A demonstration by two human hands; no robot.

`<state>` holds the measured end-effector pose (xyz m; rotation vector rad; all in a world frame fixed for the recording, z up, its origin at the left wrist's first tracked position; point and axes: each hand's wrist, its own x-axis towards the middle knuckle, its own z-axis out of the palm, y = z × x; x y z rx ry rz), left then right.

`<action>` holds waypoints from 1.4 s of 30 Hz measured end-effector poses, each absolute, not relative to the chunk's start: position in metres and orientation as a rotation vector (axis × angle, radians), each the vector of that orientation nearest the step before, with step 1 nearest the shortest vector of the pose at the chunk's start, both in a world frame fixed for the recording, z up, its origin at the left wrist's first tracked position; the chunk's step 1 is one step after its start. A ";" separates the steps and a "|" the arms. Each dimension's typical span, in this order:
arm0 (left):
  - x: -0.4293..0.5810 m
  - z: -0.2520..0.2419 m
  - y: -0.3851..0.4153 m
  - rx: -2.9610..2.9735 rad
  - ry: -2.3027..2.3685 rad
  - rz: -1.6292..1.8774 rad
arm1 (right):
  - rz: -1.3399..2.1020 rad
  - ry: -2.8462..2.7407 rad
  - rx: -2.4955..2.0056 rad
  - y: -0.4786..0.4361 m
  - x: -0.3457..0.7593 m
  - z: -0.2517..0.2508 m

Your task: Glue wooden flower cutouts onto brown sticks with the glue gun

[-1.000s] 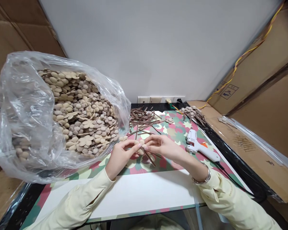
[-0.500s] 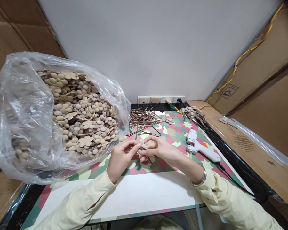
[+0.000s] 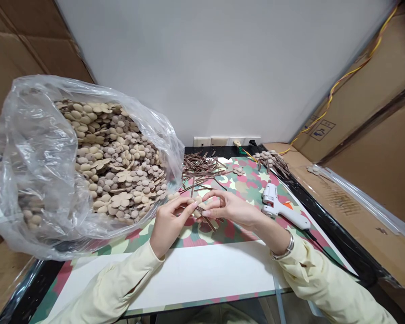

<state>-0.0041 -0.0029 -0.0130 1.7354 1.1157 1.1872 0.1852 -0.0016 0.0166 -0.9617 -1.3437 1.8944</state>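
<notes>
Pinched in left hand (image 3: 170, 220), at its two o'clock: padded flower piece (image 3: 198, 200), beside brown strips (image 3: 209, 223). Also at nine o'clock from right hand (image 3: 231, 209), with thumb on strips; whether gripping, cannot tell. At right hand's three o'clock, glue gun (image 3: 285, 211). At left hand's ten o'clock, clear bag (image 3: 45, 157) holding flower pieces (image 3: 121, 175). Farther, toward twelve, strip heap (image 3: 202, 166).

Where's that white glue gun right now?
In the head view, the glue gun lies right of centre on the patterned sheet, to the right of the person's right hand.
</notes>
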 end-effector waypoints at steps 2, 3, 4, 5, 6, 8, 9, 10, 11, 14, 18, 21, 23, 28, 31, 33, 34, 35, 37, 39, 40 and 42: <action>-0.004 -0.013 -0.003 1.724 1.111 1.170 | 1.832 -1.352 -1.029 -0.003 0.182 0.018; -0.005 -0.013 -0.003 1.718 1.111 1.166 | 1.807 -1.349 -1.062 -0.004 0.181 0.019; -0.005 -0.013 -0.003 1.718 1.115 1.166 | 1.800 -1.348 -1.080 -0.004 0.181 0.019; -0.005 -0.014 -0.004 1.724 1.123 1.171 | 1.809 -1.352 -1.081 -0.004 0.182 0.020; -0.005 -0.014 -0.004 1.734 1.133 1.177 | 1.826 -1.363 -1.072 -0.004 0.183 0.021; -0.004 -0.014 -0.004 1.750 1.147 1.184 | 1.858 -1.402 -1.050 -0.003 0.187 0.023; -0.004 -0.014 -0.003 1.751 1.151 1.182 | 1.864 -1.427 -1.043 -0.002 0.190 0.025; -0.004 -0.013 -0.003 1.744 1.150 1.175 | 1.860 -1.445 -1.036 -0.002 0.192 0.027; -0.004 -0.013 -0.003 1.728 1.147 1.170 | 1.846 -1.454 -1.029 -0.001 0.195 0.029; -0.005 -0.012 -0.001 1.634 1.132 1.175 | 1.673 -1.408 -0.991 0.004 0.204 0.034; -0.006 -0.008 0.001 1.507 1.092 1.164 | 1.150 -1.364 -1.165 0.009 0.212 0.036; -0.006 -0.003 0.000 1.506 1.088 1.126 | 1.036 -1.442 -1.308 0.009 0.208 0.035; -0.006 0.000 0.000 1.528 1.097 1.099 | 1.129 -1.532 -1.283 0.006 0.202 0.034; -0.004 0.001 0.000 1.528 1.134 1.074 | 1.100 -1.786 -1.199 -0.001 0.189 0.029; -0.004 0.000 0.000 1.512 1.145 1.070 | 0.881 -1.933 -1.157 -0.003 0.188 0.028; -0.004 -0.001 0.000 1.516 1.148 1.067 | 0.768 -2.053 -1.151 -0.004 0.190 0.028; -0.004 -0.002 0.000 1.528 1.154 1.071 | 0.714 -2.123 -1.156 -0.004 0.191 0.028; -0.004 -0.002 -0.001 1.552 1.161 1.076 | 0.654 -2.192 -1.161 -0.004 0.192 0.028; -0.004 -0.003 -0.002 1.616 1.171 1.092 | 0.530 -2.308 -1.158 -0.003 0.193 0.026; -0.003 -0.004 -0.003 1.681 1.179 1.106 | 0.436 -2.387 -1.133 -0.003 0.193 0.024; -0.002 -0.005 -0.004 1.707 1.185 1.099 | 0.411 -2.414 -1.112 -0.003 0.194 0.023; -0.002 -0.006 -0.004 1.739 1.207 1.063 | 0.397 -2.431 -1.068 -0.003 0.194 0.022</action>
